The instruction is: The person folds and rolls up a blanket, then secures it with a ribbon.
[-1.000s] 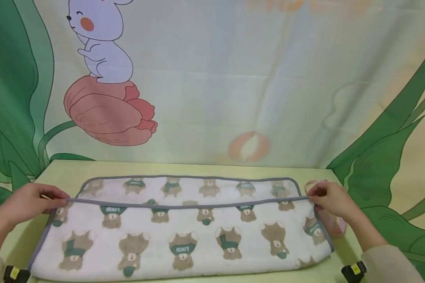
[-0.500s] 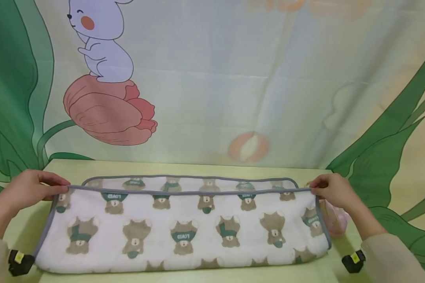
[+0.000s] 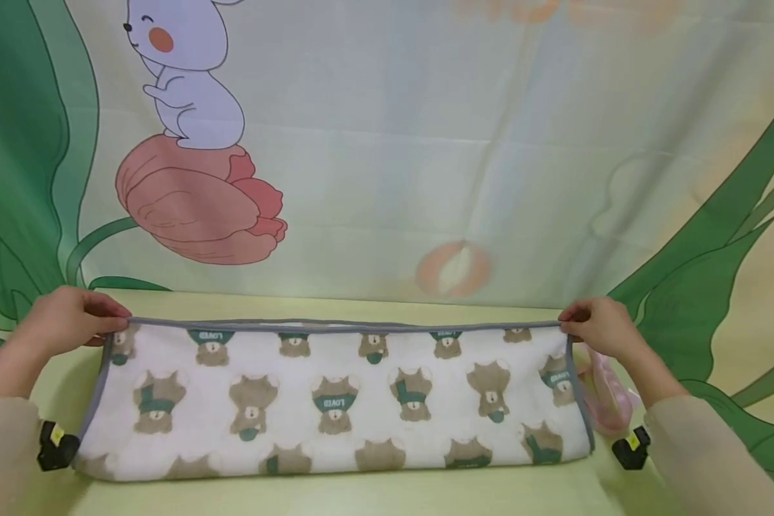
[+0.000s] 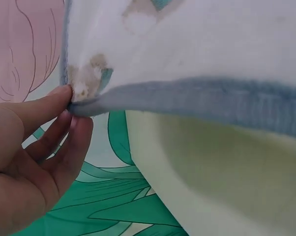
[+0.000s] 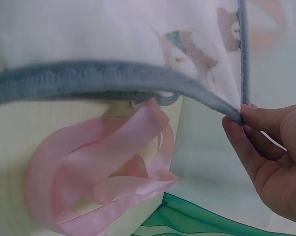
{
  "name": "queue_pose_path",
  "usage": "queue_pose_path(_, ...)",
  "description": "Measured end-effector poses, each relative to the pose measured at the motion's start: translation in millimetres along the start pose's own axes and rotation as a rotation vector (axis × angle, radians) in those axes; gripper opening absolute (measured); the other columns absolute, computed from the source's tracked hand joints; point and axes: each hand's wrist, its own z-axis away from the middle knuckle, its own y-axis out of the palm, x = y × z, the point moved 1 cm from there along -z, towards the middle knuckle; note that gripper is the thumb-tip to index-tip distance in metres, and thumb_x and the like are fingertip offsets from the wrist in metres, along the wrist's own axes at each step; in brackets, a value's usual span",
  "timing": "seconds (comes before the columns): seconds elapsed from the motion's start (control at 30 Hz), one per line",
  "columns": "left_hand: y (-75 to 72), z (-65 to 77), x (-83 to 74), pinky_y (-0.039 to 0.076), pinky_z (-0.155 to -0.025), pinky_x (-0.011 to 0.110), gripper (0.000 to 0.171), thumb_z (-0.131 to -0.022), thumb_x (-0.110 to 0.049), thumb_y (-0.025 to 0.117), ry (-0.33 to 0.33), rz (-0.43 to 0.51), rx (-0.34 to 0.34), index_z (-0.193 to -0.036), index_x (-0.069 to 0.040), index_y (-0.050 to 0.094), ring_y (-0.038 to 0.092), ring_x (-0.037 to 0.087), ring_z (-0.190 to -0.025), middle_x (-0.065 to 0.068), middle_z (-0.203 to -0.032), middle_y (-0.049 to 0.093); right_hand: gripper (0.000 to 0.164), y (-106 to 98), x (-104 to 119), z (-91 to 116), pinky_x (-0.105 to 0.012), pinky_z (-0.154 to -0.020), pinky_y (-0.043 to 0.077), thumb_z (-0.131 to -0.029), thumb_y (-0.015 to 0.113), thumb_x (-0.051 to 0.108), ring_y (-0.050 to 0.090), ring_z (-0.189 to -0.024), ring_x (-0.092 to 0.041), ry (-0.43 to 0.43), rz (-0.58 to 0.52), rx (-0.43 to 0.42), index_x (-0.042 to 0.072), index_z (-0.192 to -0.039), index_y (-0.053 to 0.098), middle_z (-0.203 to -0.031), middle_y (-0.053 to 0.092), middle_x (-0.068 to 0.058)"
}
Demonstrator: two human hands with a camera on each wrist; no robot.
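Note:
A white fleecy blanket [image 3: 387, 401] with brown bears and a grey-blue edging lies folded across the table, its top layer raised at the far edge. My left hand [image 3: 71, 326] pinches the far left corner between thumb and fingers; the left wrist view shows this hand [image 4: 44, 142] at the edging's tip. At the far right corner, my right hand [image 3: 600, 326] pinches the blanket likewise, and in the right wrist view the hand [image 5: 271, 147] grips just the corner. The lower layer's far edge is almost wholly hidden behind the raised one.
A coil of pink ribbon [image 5: 94, 172] lies on the table by the right side of the blanket. The pale yellow-green table [image 3: 361, 494] ends at a printed backdrop [image 3: 361, 179] with a rabbit, flowers and leaves.
Both hands have moved away from the person, carrying the pinched edge toward the far side. The strip of lower layer visible behind it has nearly vanished, and the near fold has shifted farther back.

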Motion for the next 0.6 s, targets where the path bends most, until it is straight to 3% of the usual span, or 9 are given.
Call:
queue_pose_path(0.23,-6.9,-9.0,-13.4,0.058,-0.070,0.049,0.030,-0.100,-0.016,0.068,-0.041,-0.049,-0.063,-0.113,0.011,0.069,0.071,0.026,-0.077,0.011,-0.090,0.072,0.016,-5.4,4.9,-9.2,-0.042,-0.075,0.058,-0.099,0.068,0.010,0.072,-0.081,-0.026,0.005,0.034,-0.061,-0.004,-0.107,0.071,-0.096,0.072,-0.015)
queue_pose_path(0.37,-6.6,-11.3,-21.7,0.055,-0.065,0.045,0.028,-0.099,-0.015,0.068,-0.026,-0.096,-0.124,-0.110,0.010,0.070,0.069,0.024,-0.072,0.011,-0.085,0.072,0.017,-4.6,5.0,-13.2,-0.044,-0.076,0.058,-0.099,0.068,0.011,0.072,-0.082,-0.027,0.005,0.043,-0.089,-0.004,-0.108,0.071,-0.097,0.072,-0.015)
queue_pose_path(0.6,9.5,-13.4,-23.9,0.047,-0.057,0.034,0.024,-0.097,-0.012,0.067,-0.007,-0.112,-0.164,-0.106,0.010,0.070,0.062,0.032,-0.076,0.023,-0.092,0.069,0.015,7.1,2.5,-17.8,-0.043,-0.072,0.058,-0.099,0.066,0.007,0.071,-0.079,-0.029,-0.010,0.027,-0.106,-0.006,-0.107,0.070,-0.095,0.071,-0.018)
